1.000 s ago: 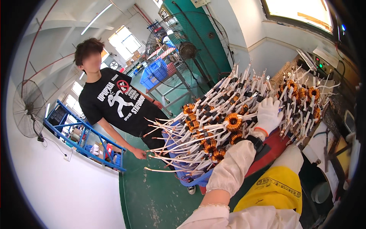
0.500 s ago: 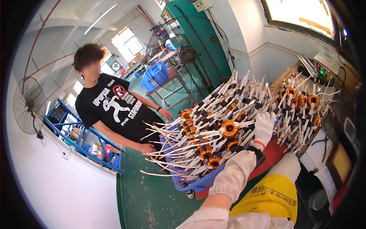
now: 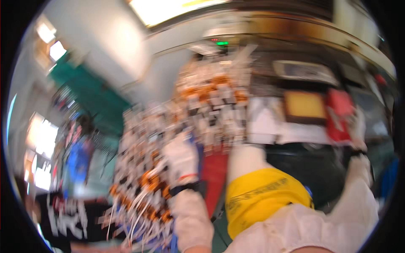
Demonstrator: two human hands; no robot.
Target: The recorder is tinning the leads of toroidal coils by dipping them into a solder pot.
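Note:
Motion smears the whole view. My left hand (image 3: pixel 181 158), in a white glove with a red-edged cuff, lies at the right edge of a blue bin heaped with wire-wound ring coils (image 3: pixel 154 183) on white leads; its fingers are too blurred to read. Far to the right, my gloved right hand (image 3: pixel 357 126) is beside a red block-like thing (image 3: pixel 338 114), apparently touching it, and its fingers are smeared too. A second pile of copper-coloured coils (image 3: pixel 211 95) with white leads lies ahead on the bench.
A yellow pad in a dark frame (image 3: pixel 304 105) and white sheets (image 3: pixel 265 120) lie on the bench, with a grey tray-like thing (image 3: pixel 304 71) behind. A device with a green display (image 3: pixel 221 43) stands at the back. A person in a black shirt (image 3: pixel 69 217) is at lower left.
My view has swung right, so the bin and the other person now sit further left. My right hand and the red thing beside it have come into view. My left hand remains at the coils.

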